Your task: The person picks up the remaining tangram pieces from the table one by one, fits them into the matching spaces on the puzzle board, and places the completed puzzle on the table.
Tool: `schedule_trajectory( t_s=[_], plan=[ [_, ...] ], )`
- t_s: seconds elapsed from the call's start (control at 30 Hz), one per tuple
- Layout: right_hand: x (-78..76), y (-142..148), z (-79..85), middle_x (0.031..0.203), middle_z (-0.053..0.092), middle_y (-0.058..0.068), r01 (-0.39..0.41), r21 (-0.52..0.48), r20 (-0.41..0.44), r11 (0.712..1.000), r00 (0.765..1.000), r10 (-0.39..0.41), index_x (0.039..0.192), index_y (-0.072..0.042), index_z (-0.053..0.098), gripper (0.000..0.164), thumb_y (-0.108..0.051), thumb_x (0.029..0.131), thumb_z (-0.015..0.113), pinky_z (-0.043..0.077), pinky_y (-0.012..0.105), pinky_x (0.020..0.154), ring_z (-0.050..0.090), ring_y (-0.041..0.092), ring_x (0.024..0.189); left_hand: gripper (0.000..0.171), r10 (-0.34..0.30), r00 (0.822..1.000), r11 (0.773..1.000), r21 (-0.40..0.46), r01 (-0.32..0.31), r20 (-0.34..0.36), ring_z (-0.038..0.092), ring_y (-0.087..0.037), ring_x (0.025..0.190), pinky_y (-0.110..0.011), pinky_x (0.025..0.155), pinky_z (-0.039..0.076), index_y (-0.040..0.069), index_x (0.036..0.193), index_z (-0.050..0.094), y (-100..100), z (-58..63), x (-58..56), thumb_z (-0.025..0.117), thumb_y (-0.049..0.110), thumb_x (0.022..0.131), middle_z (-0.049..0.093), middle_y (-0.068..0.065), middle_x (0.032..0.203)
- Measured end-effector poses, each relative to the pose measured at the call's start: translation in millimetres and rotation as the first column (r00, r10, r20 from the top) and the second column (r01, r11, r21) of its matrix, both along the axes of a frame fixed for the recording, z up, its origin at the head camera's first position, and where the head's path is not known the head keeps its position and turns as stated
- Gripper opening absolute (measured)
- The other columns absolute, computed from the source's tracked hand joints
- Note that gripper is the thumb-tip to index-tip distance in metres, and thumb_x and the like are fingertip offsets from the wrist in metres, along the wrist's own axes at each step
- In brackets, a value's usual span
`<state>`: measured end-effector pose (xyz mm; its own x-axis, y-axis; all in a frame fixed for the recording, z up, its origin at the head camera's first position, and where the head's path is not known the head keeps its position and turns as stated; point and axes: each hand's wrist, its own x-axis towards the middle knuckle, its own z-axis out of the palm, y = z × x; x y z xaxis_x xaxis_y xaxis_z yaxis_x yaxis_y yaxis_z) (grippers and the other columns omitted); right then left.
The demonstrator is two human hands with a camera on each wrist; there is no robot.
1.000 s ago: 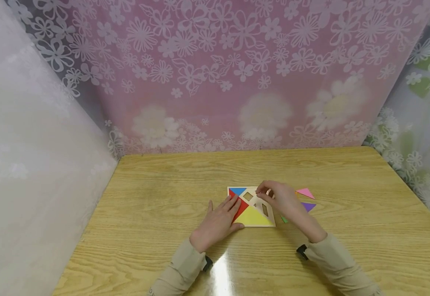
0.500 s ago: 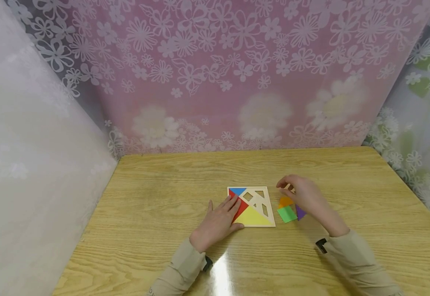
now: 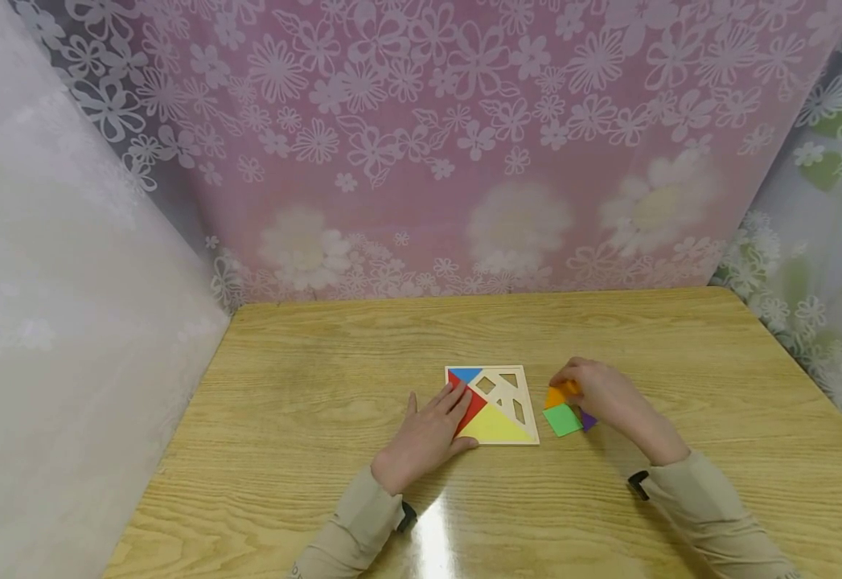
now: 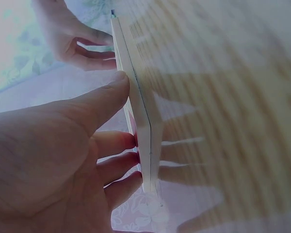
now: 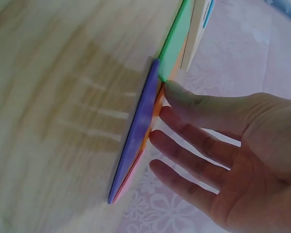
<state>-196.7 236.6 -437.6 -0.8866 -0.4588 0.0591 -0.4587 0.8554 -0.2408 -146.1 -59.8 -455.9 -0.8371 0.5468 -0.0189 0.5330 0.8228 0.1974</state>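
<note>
A wooden tangram tray lies on the table with a blue triangle, a red triangle and a yellow triangle set in it. My left hand rests on the red triangle and the tray's left side, thumb at the near edge. Right of the tray, my right hand touches an orange tangram piece with thumb and fingertips. Beside it lie a green piece and a purple piece, partly under the hand. In the right wrist view, a pink piece shows behind the purple one.
The tray's upper right has bare recesses with cut-out holes. The wood-grain table reaches back to a pink flowered curtain. Pale curtains hang at both sides.
My right hand has moved from over the tray rightward to the loose pieces, then down onto the orange one. My left hand stays in place on the tray.
</note>
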Motion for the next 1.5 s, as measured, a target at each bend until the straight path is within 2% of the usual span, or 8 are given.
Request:
schedule_trajectory(
  t_s=[0.27,0.53,0.77,0.9,1.07,1.2,1.37,1.5],
  plan=[
    [-1.3,1.4,-4.2,0.094,0.068,0.006,0.025,-0.005,-0.038,1.000,0.999,-0.025,0.097,-0.006,0.077,0.020,0.002,0.079,0.083,0.057,0.046,0.079,0.068,0.029,0.087,0.071,0.002,1.000,1.000,-0.010,-0.002,0.003,0.032,-0.023,0.151,-0.068,0.112,0.031,0.007,0.156,0.040,0.3,0.9,0.3,0.058,0.048,0.100,0.035,-0.008,0.163],
    [-2.9,2.6,-7.5,0.090,0.068,0.003,0.031,-0.026,-0.056,0.999,0.998,-0.032,0.090,-0.010,0.068,0.027,0.005,0.075,0.085,0.057,0.044,0.074,0.068,0.027,0.084,0.071,0.003,1.000,1.000,-0.013,-0.003,0.003,0.032,-0.024,0.151,-0.068,0.112,0.031,0.007,0.156,0.040,0.4,0.1,-0.1,0.057,0.049,0.100,0.034,-0.008,0.163],
    [-5.3,4.6,-6.5,0.081,0.068,0.000,0.016,-0.099,-0.058,0.995,0.998,-0.022,0.086,-0.012,0.067,0.031,0.017,0.079,0.074,0.054,0.037,0.064,0.065,0.020,0.072,0.071,0.008,1.000,1.000,-0.020,-0.008,-0.001,0.032,-0.022,0.151,-0.067,0.112,0.031,0.008,0.156,0.041,0.6,-0.2,0.1,0.058,0.049,0.100,0.034,-0.007,0.163],
    [-6.7,3.6,-4.7,0.084,0.070,0.004,0.010,-0.139,-0.062,0.990,0.998,-0.019,0.094,-0.010,0.072,0.033,0.020,0.080,0.069,0.055,0.037,0.062,0.066,0.022,0.072,0.071,0.008,1.000,1.000,-0.016,-0.008,0.004,0.032,-0.023,0.151,-0.067,0.112,0.031,0.008,0.156,0.041,0.3,-0.3,0.1,0.057,0.049,0.100,0.034,-0.007,0.163],
    [-5.6,-1.1,-1.6,0.091,0.070,0.007,0.014,-0.187,-0.071,0.982,0.997,-0.027,0.112,-0.008,0.075,0.037,0.015,0.083,0.072,0.057,0.039,0.064,0.068,0.022,0.073,0.072,0.007,1.000,1.000,-0.022,-0.007,0.001,0.031,-0.023,0.151,-0.067,0.112,0.031,0.008,0.156,0.040,0.3,-1.2,-0.6,0.056,0.050,0.100,0.033,-0.007,0.164],
    [-3.2,-4.7,-0.4,0.094,0.069,0.009,0.031,-0.250,-0.064,0.968,0.997,-0.048,0.118,-0.007,0.074,0.042,0.016,0.083,0.072,0.058,0.037,0.063,0.071,0.023,0.074,0.072,0.007,1.000,1.000,-0.029,-0.007,-0.004,0.031,-0.022,0.151,-0.067,0.112,0.031,0.009,0.157,0.039,0.2,-2.5,-1.6,0.055,0.051,0.100,0.033,-0.006,0.164],
    [-2.1,-6.8,-1.2,0.098,0.067,0.012,0.078,-0.319,0.015,0.945,0.997,-0.077,0.124,-0.008,0.072,0.045,0.015,0.085,0.071,0.058,0.035,0.062,0.072,0.026,0.076,0.072,0.002,1.000,1.000,-0.024,-0.002,-0.008,0.031,-0.023,0.151,-0.067,0.112,0.031,0.009,0.156,0.040,0.2,-3.2,-1.0,0.056,0.050,0.100,0.033,-0.007,0.164],
    [-1.0,-7.7,-2.2,0.104,0.064,0.014,0.120,-0.368,0.115,0.922,0.990,-0.083,0.132,-0.009,0.067,0.049,0.013,0.089,0.067,0.051,0.028,0.054,0.071,0.024,0.078,0.071,0.000,1.000,1.000,-0.028,-0.001,-0.018,0.032,-0.022,0.151,-0.067,0.111,0.032,0.008,0.156,0.041,0.4,-3.1,-0.5,0.056,0.050,0.100,0.034,-0.007,0.163]
  ],
)
